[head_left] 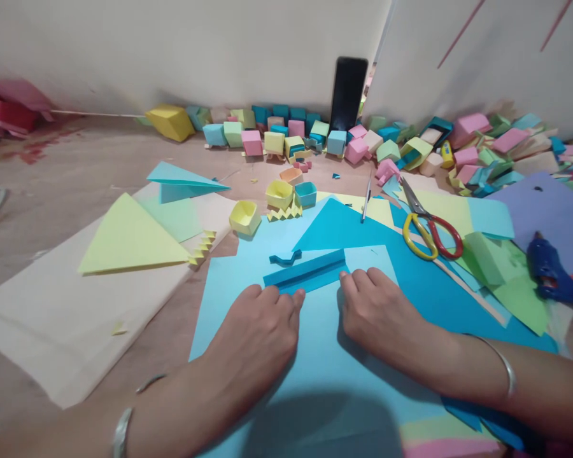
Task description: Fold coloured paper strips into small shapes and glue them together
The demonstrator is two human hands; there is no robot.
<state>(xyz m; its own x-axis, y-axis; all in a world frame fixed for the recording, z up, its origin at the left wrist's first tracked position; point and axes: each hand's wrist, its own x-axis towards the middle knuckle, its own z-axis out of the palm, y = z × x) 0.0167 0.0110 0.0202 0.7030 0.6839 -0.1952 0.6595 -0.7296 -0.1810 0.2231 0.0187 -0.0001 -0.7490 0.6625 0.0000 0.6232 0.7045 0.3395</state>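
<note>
A folded strip of blue paper [305, 272] with creases along its length lies on a light blue sheet [229, 305]. At its left end my left hand [267, 318] is closed with curled fingers on the near edge. My right hand [375, 308] is likewise closed at the right end of the strip. Most fingertips are hidden under the hands. Just beyond the strip rests a small zigzag-bent blue paper piece [285, 257]. Small open paper boxes, one yellow [245, 218] and one blue [306, 194], stand farther back beside a yellow zigzag strip [285, 213].
Red-and-yellow-handled scissors [432, 235], a pen [367, 198] and a blue glue gun [556, 270] lie to the right. Many paper cubes [274, 145] line the wall, where a phone [348, 92] leans. Folded yellow paper [128, 242] rests on a pale sheet [67, 331] at left.
</note>
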